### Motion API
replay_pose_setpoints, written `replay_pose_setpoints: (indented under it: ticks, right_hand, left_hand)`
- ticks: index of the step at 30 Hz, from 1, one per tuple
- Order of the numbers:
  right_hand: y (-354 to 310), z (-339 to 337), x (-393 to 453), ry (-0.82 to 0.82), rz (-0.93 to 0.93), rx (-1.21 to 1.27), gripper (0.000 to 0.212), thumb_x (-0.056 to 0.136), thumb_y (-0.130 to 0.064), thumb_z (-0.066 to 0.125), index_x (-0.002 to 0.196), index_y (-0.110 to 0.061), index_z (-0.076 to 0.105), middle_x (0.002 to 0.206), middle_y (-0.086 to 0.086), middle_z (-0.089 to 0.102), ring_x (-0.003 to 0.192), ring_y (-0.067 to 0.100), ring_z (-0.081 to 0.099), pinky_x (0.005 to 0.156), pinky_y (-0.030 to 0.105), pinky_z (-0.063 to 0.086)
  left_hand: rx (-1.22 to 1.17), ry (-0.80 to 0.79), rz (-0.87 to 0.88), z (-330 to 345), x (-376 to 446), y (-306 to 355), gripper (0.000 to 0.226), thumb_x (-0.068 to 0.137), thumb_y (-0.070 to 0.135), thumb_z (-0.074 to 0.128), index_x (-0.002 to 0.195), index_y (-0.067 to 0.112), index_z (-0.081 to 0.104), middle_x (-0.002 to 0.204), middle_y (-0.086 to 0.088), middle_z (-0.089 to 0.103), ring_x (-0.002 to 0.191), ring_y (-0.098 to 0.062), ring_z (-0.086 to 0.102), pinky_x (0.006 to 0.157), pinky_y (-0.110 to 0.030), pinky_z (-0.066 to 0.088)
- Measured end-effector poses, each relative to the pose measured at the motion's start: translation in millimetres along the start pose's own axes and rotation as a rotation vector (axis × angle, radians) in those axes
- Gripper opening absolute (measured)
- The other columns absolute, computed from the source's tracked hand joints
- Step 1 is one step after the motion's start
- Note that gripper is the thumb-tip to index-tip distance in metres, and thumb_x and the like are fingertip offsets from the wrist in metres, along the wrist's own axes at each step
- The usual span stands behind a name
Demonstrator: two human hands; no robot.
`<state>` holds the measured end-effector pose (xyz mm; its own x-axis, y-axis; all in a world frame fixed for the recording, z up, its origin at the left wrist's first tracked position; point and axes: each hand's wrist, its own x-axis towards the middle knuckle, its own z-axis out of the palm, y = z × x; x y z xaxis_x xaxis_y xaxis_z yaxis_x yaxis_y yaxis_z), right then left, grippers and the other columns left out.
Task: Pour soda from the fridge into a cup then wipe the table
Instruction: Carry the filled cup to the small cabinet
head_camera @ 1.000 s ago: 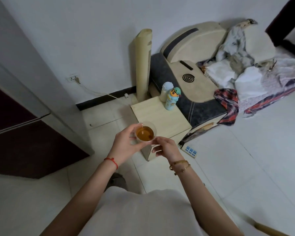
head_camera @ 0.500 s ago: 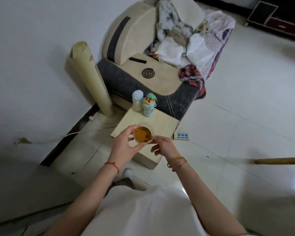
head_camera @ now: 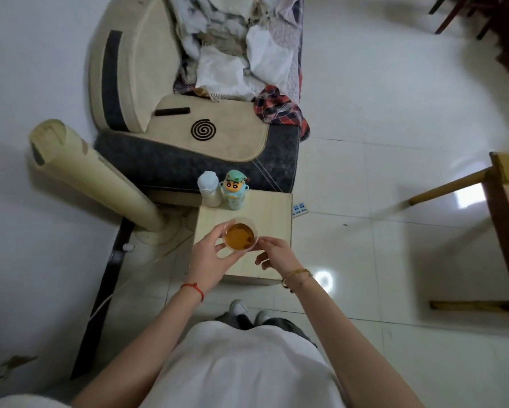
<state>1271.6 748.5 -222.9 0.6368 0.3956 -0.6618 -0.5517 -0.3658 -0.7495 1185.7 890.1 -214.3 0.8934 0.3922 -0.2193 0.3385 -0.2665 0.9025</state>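
Cup (head_camera: 241,237) upright, mouth up

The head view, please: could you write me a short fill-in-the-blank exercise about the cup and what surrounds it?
1. The cup holds an ____ liquid.
2. The left hand grips the cup, and its wrist wears a ____ string.
3. Two bottles, a white bottle and a cartoon bottle, stand on the small ____ table.

Missing words: amber; red; wooden
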Motion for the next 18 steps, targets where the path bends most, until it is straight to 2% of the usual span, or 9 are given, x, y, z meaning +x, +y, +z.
replay_pose_setpoints:
  ticks: [4,10,13,15,18]
  right_hand:
    - [-1.0,2.0,14.9,0.022,0.031,0.006,0.024,0.101,-0.012,0.041,0.106,-0.009,0.064,0.091,0.001,0.070,0.057,0.014,0.055,0.050,0.021,0.043]
    - [10.6,1.7,52.7,0.048,0.074,-0.005,0.026,0.099,-0.010,0.042,0.109,-0.003,0.065,0.097,0.006,0.068,0.058,0.015,0.055,0.051,0.022,0.042]
    - [22.0,0.8,76.5,0.063,0.111,0.029,0.024,0.100,-0.010,0.042,0.110,-0.005,0.063,0.090,0.002,0.069,0.057,0.016,0.055,0.050,0.022,0.042]
    - [32.6,0.7,94.2,0.072,0.129,0.038,0.023,0.100,-0.010,0.041,0.109,-0.006,0.063,0.086,-0.002,0.068,0.057,0.016,0.055,0.050,0.022,0.042]
    - [54.1,1.6,123.9,0.083,0.151,0.004,0.025,0.100,-0.011,0.040,0.110,-0.007,0.063,0.090,-0.001,0.066,0.057,0.016,0.055,0.052,0.023,0.042]
  left_hand:
    - [-0.005,-0.052,-0.005,-2.1,20.3,-10.8,0.063,0.077,0.022,0.082,0.134,0.023,0.056,0.124,0.016,0.059,0.115,0.009,0.051,0.088,-0.004,0.045]
    - [-0.032,-0.068,-0.040,8.1,47.6,-36.1,0.062,0.074,0.022,0.084,0.131,0.021,0.058,0.122,0.014,0.061,0.114,0.006,0.053,0.087,-0.004,0.046]
    - [-0.056,-0.073,-0.071,16.5,63.8,-55.7,0.061,0.073,0.025,0.084,0.129,0.025,0.059,0.119,0.021,0.060,0.114,0.011,0.052,0.085,-0.003,0.046]
    - [-0.069,-0.072,-0.099,24.4,75.6,-73.4,0.061,0.073,0.025,0.085,0.129,0.026,0.059,0.120,0.019,0.061,0.115,0.007,0.053,0.086,-0.004,0.046]
    - [-0.086,-0.076,-0.144,40.4,93.0,-105.8,0.061,0.072,0.024,0.086,0.127,0.028,0.059,0.121,0.017,0.062,0.116,0.004,0.054,0.085,-0.005,0.047]
